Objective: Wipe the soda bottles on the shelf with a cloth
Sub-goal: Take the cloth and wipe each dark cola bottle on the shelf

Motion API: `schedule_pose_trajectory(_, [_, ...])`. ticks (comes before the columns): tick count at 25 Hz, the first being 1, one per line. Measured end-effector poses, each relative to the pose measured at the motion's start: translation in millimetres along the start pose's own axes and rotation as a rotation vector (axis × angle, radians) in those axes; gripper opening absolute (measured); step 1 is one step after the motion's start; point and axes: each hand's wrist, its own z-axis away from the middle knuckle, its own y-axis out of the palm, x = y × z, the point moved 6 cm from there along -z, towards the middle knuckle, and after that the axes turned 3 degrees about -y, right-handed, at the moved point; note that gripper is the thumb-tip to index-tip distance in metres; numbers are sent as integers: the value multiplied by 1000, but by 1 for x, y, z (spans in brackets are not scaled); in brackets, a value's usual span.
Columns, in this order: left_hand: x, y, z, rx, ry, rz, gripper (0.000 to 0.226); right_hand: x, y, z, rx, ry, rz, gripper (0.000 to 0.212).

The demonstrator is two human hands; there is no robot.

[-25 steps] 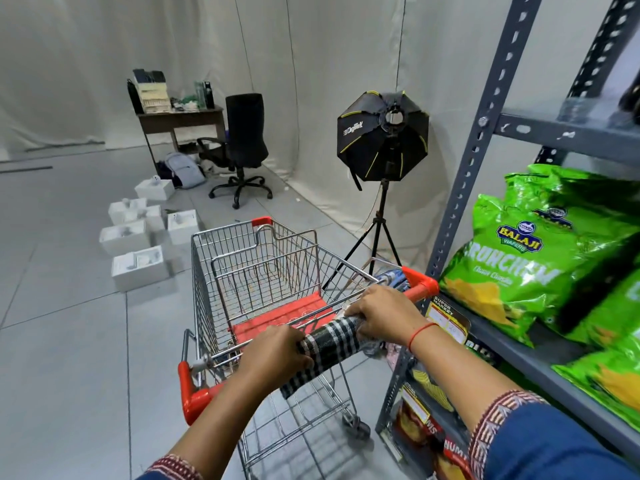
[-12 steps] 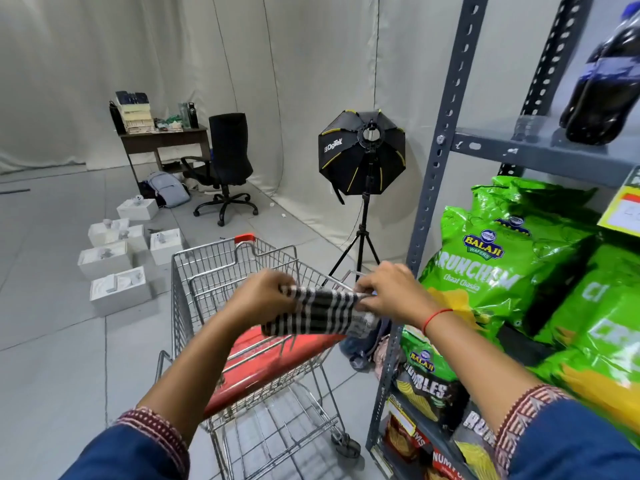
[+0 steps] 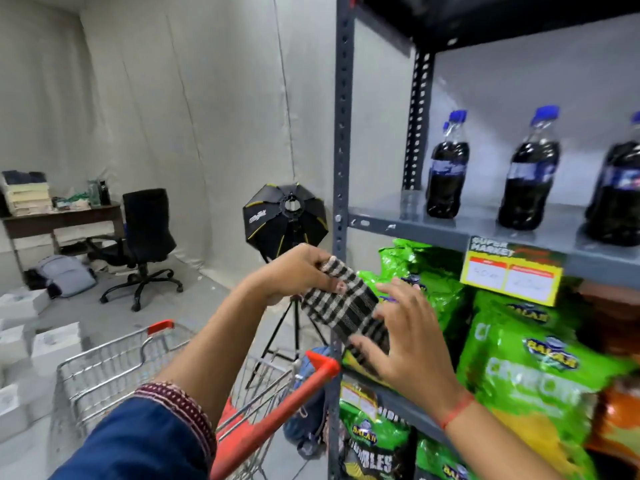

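Note:
Three dark soda bottles with blue caps stand on the grey shelf [image 3: 433, 226]: a left soda bottle [image 3: 446, 171], a middle soda bottle [image 3: 530, 174] and a right soda bottle [image 3: 616, 192] cut off by the frame edge. A fourth cap peeks from behind the left one. A folded black-and-white checked cloth [image 3: 346, 310] hangs in front of the shelf post, below the bottles. My left hand [image 3: 294, 271] pinches its upper end. My right hand [image 3: 405, 337] lies spread against its lower end, fingers apart.
Green snack bags [image 3: 519, 358] fill the shelf below the bottles, behind a yellow price tag [image 3: 509, 271]. A metal shopping cart [image 3: 145, 368] with red handle stands at lower left. A softbox on a tripod [image 3: 285, 220], an office chair [image 3: 145, 237] and white boxes [image 3: 52, 344] stand behind.
Both hands lifted the cloth off the cart handle and carried it up and right toward the shelf. My view rose, bringing the soda bottles into sight. My right hand opened against the cloth.

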Motion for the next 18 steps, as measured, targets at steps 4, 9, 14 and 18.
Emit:
schedule_pose_trajectory(4, [-50,24,-38,174,135,-5,18,-6,-11,-3,-123,-54,193,55])
schedule_pose_trajectory(9, [-87,31,-67,380,205,78,11,-28,-19,-34,-246,17,322,51])
schedule_pose_trajectory(14, [-118,16,-94,515,296,101,15,-42,-34,-67,-412,108,306,50])
schedule_pose_trajectory(18, [-166,-25,-147,-8,598,118,30,-50,-48,-88,-387,178,402,45])
